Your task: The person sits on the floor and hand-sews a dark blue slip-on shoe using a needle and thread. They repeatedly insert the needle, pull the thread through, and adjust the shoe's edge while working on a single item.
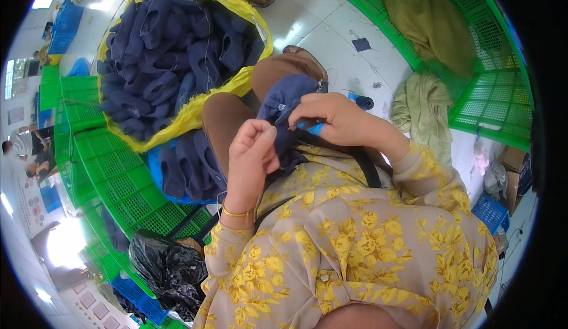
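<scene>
A fabric piece [283,109] sits between both hands, with the sack [177,57] of seemingly similar pieces ahead-left.

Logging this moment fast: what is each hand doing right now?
Left hand: fingers closed, pinched at the navy fabric piece.
Right hand: closed on the navy fabric piece, with a small blue tool under its fingers.

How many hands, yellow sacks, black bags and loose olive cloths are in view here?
Hands: 2, the left hand and the right hand, both on a navy fabric piece
Yellow sack full of navy pieces: 1
Black plastic bag: 1
Olive cloths: 2, one in the green crate, one on the floor
Total: 6
</scene>
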Demonstrator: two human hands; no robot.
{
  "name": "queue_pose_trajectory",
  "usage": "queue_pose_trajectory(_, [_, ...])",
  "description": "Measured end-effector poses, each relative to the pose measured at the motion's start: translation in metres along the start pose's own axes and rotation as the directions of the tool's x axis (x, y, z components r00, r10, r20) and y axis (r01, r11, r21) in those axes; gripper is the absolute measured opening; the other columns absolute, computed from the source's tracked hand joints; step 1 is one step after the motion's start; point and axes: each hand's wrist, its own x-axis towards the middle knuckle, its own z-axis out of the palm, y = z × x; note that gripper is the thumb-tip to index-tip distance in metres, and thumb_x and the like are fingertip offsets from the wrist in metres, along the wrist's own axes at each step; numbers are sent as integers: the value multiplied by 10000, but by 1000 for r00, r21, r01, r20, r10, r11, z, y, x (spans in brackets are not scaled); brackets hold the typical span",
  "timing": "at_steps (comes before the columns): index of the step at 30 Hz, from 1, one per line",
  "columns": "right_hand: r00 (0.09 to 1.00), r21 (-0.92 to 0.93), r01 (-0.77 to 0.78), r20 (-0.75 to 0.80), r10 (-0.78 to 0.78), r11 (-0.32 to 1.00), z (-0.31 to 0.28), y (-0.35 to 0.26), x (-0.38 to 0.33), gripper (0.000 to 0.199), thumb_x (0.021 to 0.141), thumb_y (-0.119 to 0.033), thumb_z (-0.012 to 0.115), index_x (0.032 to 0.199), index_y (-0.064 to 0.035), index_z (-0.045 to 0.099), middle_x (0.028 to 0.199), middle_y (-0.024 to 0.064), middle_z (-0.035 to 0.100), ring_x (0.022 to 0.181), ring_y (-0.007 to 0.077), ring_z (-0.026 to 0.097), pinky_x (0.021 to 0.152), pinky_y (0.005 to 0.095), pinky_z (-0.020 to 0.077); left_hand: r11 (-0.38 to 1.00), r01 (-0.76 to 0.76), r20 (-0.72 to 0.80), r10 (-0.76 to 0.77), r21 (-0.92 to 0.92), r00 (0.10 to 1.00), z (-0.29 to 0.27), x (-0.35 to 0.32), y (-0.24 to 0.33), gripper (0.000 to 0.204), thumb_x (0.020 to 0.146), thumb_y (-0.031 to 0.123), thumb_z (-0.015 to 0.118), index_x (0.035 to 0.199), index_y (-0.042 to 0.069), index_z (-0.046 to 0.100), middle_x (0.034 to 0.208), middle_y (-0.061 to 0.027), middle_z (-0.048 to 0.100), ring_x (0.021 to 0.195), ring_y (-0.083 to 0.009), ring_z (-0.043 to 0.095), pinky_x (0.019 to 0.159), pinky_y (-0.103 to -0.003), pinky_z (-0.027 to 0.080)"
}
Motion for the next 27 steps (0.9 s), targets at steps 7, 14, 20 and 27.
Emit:
queue_pose_trajectory(7, [997, -29, -58, -53, 57, 998, 5, -4, -1, 222, 758, 10, 581, 952, -80, 639, 831, 97, 573, 793, 293, 594, 672, 348, 455, 944, 29, -17, -25, 329, 1000, 17, -5, 6, 87, 921, 78, 636, 961, 9, 669, 631, 76, 485, 456, 5, 333, 405, -172, 234])
queue_pose_trajectory(14, [959, 28, 70, -276, -59, 997, 16, 1, 3, 194, 791, -15, 612, 972, -80, 633, 885, 86, 571, 811, 282, 586, 708, 337, 459, 827, -154, -72, 227, 540, 971, 10, 6, -12, 72, 917, 82, 635, 919, 21, 674, 667, 59, 526, 495, -4, 382, 435, -180, 291])
queue_pose_trajectory(20, [803, 752, 5, -395, 445, 659, 8, -4, 10, 119, 966, -168, 567, 1018, -65, 594, 894, 42, 667, 590, 69, 506, 543, 222, 423, 440, -430, 167, 520, 788, 838, 21, 7, -16, 48, 868, 30, 658, 874, -17, 657, 671, 14, 512, 592, -53, 432, 543, -224, 367])
queue_pose_trajectory(27, [568, 888, 386, -443, 694, 250, -61, 86, -51, 52, 974, -131, 531, 959, -81, 531, 744, 24, 518, 600, 119, 471, 694, 342, 475, 234, -439, 214, 621, 867, 754, 21, 19, -10, 60, 792, 12, 693, 835, 3, 652, 644, -37, 430, 562, -127, 414, 542, -276, 368])
